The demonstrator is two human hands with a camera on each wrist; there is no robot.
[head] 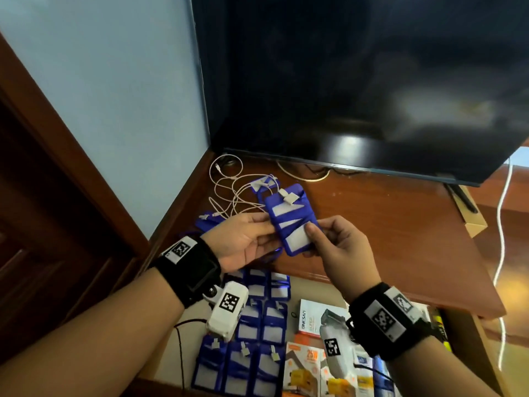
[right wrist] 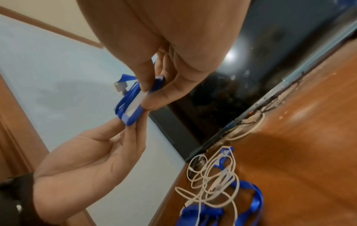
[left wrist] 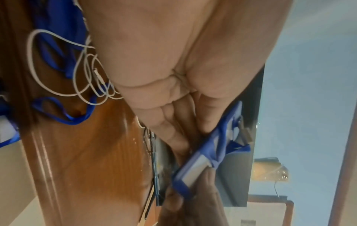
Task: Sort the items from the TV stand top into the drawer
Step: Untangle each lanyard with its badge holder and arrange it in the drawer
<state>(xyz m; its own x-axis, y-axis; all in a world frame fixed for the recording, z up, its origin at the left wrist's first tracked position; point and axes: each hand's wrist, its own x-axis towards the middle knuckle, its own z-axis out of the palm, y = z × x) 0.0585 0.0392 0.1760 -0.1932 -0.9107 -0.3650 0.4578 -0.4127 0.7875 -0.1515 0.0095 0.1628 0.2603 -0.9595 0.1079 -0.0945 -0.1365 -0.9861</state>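
Both hands were up over the front edge of the TV stand top (head: 386, 224), sharing one blue badge holder (head: 292, 222) between them. It had a lanyard wrapped round it and a metal clip at its far end, and it was held clear of the wood, tilted, with the clip end pointing toward the television (head: 357, 81).

The left hand (head: 243, 242) came in from the left, palm turned up. Its fingers lay fairly straight under the holder's near left edge and the thumb lay along the top, so it gripped that edge lightly. The right hand (head: 337, 247) pinched the lower right corner, thumb on the clear window and curled fingers behind. From the right wrist view the pinch was plain, with the holder squeezed between thumb and fingers (right wrist: 146, 79).

On the stand behind the hands lay a tangle of white cable (head: 229, 190) mixed up with more blue lanyards (right wrist: 257, 197), close to the left back corner near the pale wall.

Below the hands the drawer (head: 329, 290) stood open. Rows of the same blue holders (head: 257, 325) lay flat in its left part. Boxed chargers (head: 303, 365) and other small packages filled the right part.
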